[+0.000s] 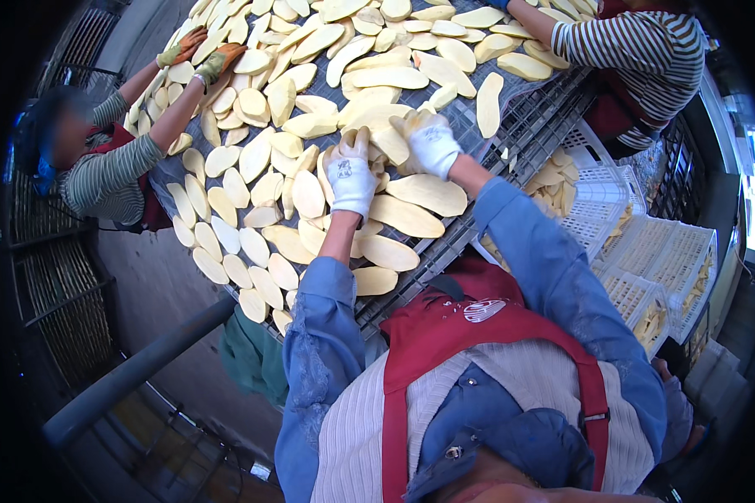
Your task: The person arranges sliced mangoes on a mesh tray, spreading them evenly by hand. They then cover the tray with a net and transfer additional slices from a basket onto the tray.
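Note:
Pale yellow root-vegetable slices (409, 217) lie over the dark mesh sheet on the rack in front of me. My left hand (347, 173), in a white glove with tan-coated fingers, is bent down among the slices near the middle. Its fingertips are partly hidden, so any grip there is unclear. My right hand (429, 143), gloved alike, has its thumb and fingers around the end of one slice (390, 146) between my hands. Long slices (426, 194) lie just below my right hand, flat and side by side along the rack's near edge.
Across the rack at left, a co-worker (110, 157) reaches gloved hands onto the slices. Another person in a striped sleeve (610, 44) works at upper right. White plastic crates (651, 251) holding slices stand at my right. A thick pipe (141, 371) runs at lower left.

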A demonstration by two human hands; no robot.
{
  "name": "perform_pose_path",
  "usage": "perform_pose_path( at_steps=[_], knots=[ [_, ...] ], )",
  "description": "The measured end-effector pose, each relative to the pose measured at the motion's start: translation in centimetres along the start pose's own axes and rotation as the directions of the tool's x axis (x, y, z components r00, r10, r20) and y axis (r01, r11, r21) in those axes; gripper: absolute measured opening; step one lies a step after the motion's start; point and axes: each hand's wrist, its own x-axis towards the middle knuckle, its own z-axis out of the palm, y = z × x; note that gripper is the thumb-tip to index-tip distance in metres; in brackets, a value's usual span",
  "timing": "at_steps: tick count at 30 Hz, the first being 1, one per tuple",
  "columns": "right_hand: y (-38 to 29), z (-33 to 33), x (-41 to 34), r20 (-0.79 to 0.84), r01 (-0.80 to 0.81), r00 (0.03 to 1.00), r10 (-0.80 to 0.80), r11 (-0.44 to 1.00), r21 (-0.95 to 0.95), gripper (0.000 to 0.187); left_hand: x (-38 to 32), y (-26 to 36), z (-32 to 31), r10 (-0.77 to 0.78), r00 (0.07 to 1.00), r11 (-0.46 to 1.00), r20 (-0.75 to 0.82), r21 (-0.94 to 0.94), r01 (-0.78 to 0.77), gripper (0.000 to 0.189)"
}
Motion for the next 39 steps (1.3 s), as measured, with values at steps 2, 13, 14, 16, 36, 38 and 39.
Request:
perform_pose_path(
  at_steps=[2, 13, 14, 16, 36, 38, 39],
  knots=[
    [2.0, 0.4, -0.7, -0.006, 0.008, 1.0, -0.006, 0.966, 0.259, 0.057, 0.2, 0.0, -0.6, -0.005, 0.999, 1.0, 0.046, -0.006, 0.005, 0.071],
    [11.2, 3.1, -11.3, 0.093, -0.344, 0.916, 0.389, 0.647, 0.68, 0.042, 1.1, -0.6, -3.0, 0.194, 0.971, 0.977, 0.141, 0.063, -0.204, 0.049],
    [11.1, 3.3, -11.3, 0.105, -0.298, 0.934, 0.343, 0.581, 0.757, 0.043, 1.5, -0.7, -3.3, 0.201, 0.959, 0.973, 0.198, 0.073, -0.219, 0.051],
    [10.5, 3.3, -11.0, 0.066, -0.317, 0.927, 0.369, 0.679, 0.662, 0.04, 2.1, -0.6, -3.7, 0.19, 0.939, 0.963, 0.288, 0.13, -0.235, 0.059],
    [10.5, -1.5, -0.2, -0.315, 0.064, 0.949, -0.015, 0.988, 0.143, 0.029, -0.3, 0.2, -3.9, 0.402, 0.909, 0.911, -0.111, -0.047, -0.409, 0.021],
    [9.0, -2.3, 0.4, -0.505, -0.028, 0.863, 0.022, 1.0, -0.003, 0.034, -1.8, 0.8, -3.7, 0.382, 0.902, 0.921, -0.201, -0.002, -0.39, 0.025],
    [7.8, -2.4, 0.8, -0.425, 0.003, 0.905, 0.02, 0.998, 0.055, 0.035, -2.6, 1.0, -3.7, 0.341, 0.921, 0.938, -0.189, 0.006, -0.346, 0.025]
  ],
)
